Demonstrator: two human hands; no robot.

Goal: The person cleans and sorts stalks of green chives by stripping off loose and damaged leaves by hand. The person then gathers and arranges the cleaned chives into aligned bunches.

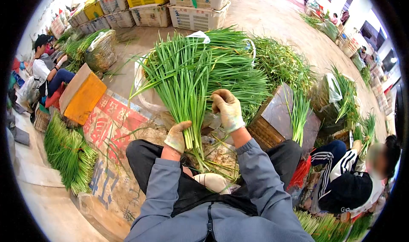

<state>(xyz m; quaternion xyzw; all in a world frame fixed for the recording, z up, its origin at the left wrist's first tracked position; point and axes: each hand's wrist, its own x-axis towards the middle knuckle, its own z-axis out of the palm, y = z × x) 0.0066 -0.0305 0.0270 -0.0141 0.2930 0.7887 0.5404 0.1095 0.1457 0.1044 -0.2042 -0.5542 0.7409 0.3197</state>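
In a stained, pale work glove, my left hand (178,136) is closed round the lower stalks of a bunch of garlic chives (187,101). The long green leaves fan out upward and away from me, the pale stem ends pointing down at my lap. To the right of the bunch, my gloved right hand (228,110) is raised with thumb and fingers pinched together. Whether a thin leaf is between them I cannot make out. Behind the held bunch lies a large heap of chives (234,69), partly on white plastic. Loose stalks are scattered below my hands.
A dark-topped wooden block (277,118) with a few chives (300,118) stands at right. Tied chives (70,154) lie at left near an orange-sided box (87,99). Stacked plastic crates (198,18) stand behind. One person (47,67) sits at left, another (349,182) close at right.
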